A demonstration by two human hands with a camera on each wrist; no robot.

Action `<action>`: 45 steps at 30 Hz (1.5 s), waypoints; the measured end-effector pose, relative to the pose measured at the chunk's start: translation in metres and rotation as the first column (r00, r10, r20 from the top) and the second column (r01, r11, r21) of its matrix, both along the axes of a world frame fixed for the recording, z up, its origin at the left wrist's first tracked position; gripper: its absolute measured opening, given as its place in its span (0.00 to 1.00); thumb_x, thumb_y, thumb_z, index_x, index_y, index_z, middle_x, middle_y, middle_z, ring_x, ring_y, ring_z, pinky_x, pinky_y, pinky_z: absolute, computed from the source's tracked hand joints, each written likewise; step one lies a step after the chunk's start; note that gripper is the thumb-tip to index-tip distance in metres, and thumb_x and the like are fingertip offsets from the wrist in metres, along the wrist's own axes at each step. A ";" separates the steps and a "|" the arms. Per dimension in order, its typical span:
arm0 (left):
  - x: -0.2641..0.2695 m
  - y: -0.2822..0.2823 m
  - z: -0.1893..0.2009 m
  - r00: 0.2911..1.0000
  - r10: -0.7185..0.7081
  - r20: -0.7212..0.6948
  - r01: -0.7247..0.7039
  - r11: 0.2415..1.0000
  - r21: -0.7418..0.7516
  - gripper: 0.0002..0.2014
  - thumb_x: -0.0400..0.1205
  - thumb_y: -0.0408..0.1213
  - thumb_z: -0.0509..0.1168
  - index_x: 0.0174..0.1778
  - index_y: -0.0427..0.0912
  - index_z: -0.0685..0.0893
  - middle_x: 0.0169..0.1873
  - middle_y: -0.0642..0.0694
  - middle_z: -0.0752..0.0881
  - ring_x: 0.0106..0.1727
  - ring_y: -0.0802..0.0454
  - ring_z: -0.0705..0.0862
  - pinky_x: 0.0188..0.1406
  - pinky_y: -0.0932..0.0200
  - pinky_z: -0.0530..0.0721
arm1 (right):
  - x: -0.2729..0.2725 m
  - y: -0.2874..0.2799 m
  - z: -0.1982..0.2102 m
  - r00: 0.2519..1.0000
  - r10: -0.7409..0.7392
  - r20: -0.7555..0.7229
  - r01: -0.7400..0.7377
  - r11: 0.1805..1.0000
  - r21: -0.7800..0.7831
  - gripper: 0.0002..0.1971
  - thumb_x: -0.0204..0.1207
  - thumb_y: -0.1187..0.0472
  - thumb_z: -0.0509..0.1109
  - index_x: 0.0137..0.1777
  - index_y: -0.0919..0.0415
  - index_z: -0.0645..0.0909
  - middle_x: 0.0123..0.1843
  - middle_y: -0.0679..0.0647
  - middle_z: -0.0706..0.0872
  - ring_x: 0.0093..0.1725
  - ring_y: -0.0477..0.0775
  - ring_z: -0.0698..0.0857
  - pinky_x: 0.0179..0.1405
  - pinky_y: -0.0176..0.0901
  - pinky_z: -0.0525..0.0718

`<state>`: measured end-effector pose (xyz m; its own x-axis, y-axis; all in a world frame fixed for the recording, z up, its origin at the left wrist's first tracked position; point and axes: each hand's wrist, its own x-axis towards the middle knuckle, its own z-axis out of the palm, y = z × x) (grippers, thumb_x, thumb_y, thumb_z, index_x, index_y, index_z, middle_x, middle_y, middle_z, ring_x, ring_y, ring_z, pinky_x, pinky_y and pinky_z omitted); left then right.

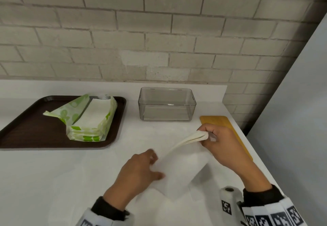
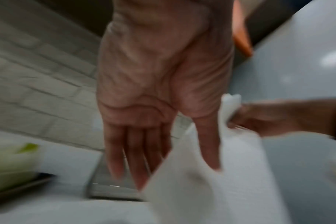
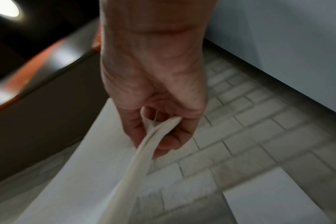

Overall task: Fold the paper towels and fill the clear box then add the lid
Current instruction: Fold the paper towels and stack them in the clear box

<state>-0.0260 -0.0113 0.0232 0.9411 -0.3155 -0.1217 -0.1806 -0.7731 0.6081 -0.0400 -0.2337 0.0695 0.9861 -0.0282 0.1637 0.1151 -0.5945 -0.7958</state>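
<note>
1. In front of me I see a wall of pale grey brick.
2. A white counter meets it.
3. At right stands a plain grey panel.

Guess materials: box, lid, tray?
Clear box: glossy transparent plastic, probably; the counter shows through it. Lid: matte yellowish board, looks like wood or bamboo, though the grain is unclear. Tray: dark brown, faintly textured, likely plastic.

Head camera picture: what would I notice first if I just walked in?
Probably the white paper towels lifted off the counter in the middle, pinched at the top edge by the right hand while the left hand touches their side. Behind them stands an empty clear box.
</note>
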 end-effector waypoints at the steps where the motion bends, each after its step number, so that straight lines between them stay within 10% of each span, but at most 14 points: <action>1: -0.005 -0.008 0.003 0.997 0.022 0.070 -0.015 0.996 -0.093 0.14 0.74 0.48 0.73 0.52 0.56 0.76 0.44 0.62 0.80 0.45 0.63 0.80 0.39 0.71 0.74 | -0.001 0.004 0.007 0.999 0.038 0.013 -0.038 0.999 -0.028 0.16 0.74 0.72 0.71 0.36 0.47 0.82 0.38 0.44 0.85 0.43 0.44 0.83 0.45 0.30 0.78; 5: -0.015 -0.035 0.011 0.981 0.173 0.083 -0.092 0.805 -0.586 0.06 0.81 0.41 0.67 0.43 0.59 0.78 0.40 0.61 0.85 0.42 0.72 0.82 0.33 0.77 0.77 | -0.002 0.017 0.017 0.970 -0.146 0.196 0.115 0.980 0.162 0.18 0.71 0.69 0.74 0.51 0.45 0.79 0.46 0.39 0.84 0.44 0.41 0.82 0.40 0.24 0.78; 8: -0.014 -0.040 0.010 0.960 0.277 0.029 -0.171 0.667 -0.725 0.07 0.80 0.40 0.68 0.45 0.59 0.78 0.42 0.60 0.85 0.42 0.72 0.84 0.34 0.76 0.80 | -0.002 0.036 0.003 0.966 -0.252 0.057 0.200 0.868 0.454 0.30 0.68 0.66 0.78 0.64 0.46 0.68 0.53 0.40 0.81 0.48 0.39 0.82 0.40 0.30 0.80; 12: -0.005 -0.041 0.016 0.939 0.343 0.033 -0.183 0.578 -0.795 0.10 0.80 0.36 0.68 0.47 0.59 0.78 0.44 0.60 0.85 0.41 0.73 0.84 0.34 0.77 0.80 | 0.000 0.063 -0.021 0.989 -0.113 -0.098 0.149 0.796 0.587 0.13 0.74 0.66 0.72 0.53 0.48 0.80 0.51 0.48 0.89 0.49 0.47 0.88 0.52 0.47 0.87; 22: 0.001 -0.049 0.020 0.921 0.387 0.036 -0.182 0.511 -0.840 0.23 0.81 0.18 0.55 0.65 0.49 0.70 0.50 0.63 0.79 0.48 0.76 0.81 0.38 0.81 0.78 | 0.010 0.073 -0.033 0.966 -0.230 0.117 0.143 0.856 0.497 0.18 0.76 0.66 0.70 0.50 0.38 0.76 0.48 0.34 0.84 0.47 0.31 0.85 0.43 0.26 0.83; 25: 0.002 -0.051 0.008 0.946 0.318 -0.059 -0.245 0.585 -0.773 0.23 0.79 0.17 0.53 0.63 0.49 0.69 0.47 0.62 0.77 0.49 0.63 0.81 0.34 0.81 0.78 | 0.012 0.073 -0.054 0.968 -0.252 0.014 0.217 0.861 0.460 0.20 0.74 0.67 0.71 0.55 0.41 0.71 0.50 0.37 0.81 0.47 0.37 0.83 0.42 0.27 0.81; 33: 0.005 -0.054 -0.003 0.966 0.253 -0.061 -0.224 0.689 -0.689 0.17 0.81 0.18 0.49 0.56 0.43 0.68 0.45 0.57 0.78 0.41 0.68 0.81 0.34 0.77 0.79 | 0.016 0.069 -0.060 0.958 -0.283 -0.036 0.270 0.857 0.438 0.18 0.78 0.68 0.65 0.64 0.50 0.71 0.52 0.43 0.81 0.50 0.41 0.82 0.44 0.25 0.81; 38: 0.028 -0.011 -0.016 0.935 0.350 -0.055 -0.312 0.738 -0.598 0.22 0.77 0.14 0.54 0.58 0.45 0.72 0.51 0.50 0.80 0.58 0.48 0.81 0.47 0.68 0.76 | 0.018 0.052 -0.052 0.949 -0.308 -0.064 0.304 0.844 0.441 0.14 0.78 0.70 0.65 0.57 0.50 0.74 0.53 0.48 0.83 0.55 0.50 0.82 0.57 0.43 0.80; 42: 0.038 0.030 -0.028 0.948 0.309 -0.075 -0.308 0.951 0.024 0.26 0.81 0.39 0.66 0.74 0.41 0.67 0.69 0.42 0.71 0.68 0.45 0.72 0.63 0.58 0.72 | 0.028 0.025 -0.037 0.932 -0.359 -0.047 0.339 0.821 0.460 0.16 0.79 0.68 0.65 0.65 0.58 0.75 0.58 0.50 0.83 0.57 0.52 0.82 0.56 0.46 0.80; 45: 0.030 0.028 -0.037 0.972 0.180 -0.154 -0.110 0.919 0.379 0.36 0.79 0.53 0.65 0.77 0.39 0.60 0.72 0.39 0.65 0.72 0.40 0.66 0.67 0.54 0.69 | 0.035 0.014 -0.032 0.923 -0.381 -0.049 0.360 0.814 0.456 0.16 0.79 0.66 0.65 0.66 0.58 0.75 0.59 0.52 0.83 0.59 0.55 0.82 0.59 0.50 0.81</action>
<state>0.0035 0.0171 -0.0134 0.9235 -0.0779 -0.3755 0.0370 -0.9565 0.2895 -0.0051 -0.2201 0.0379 0.8783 -0.4705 0.0846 -0.0012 -0.1792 -0.9838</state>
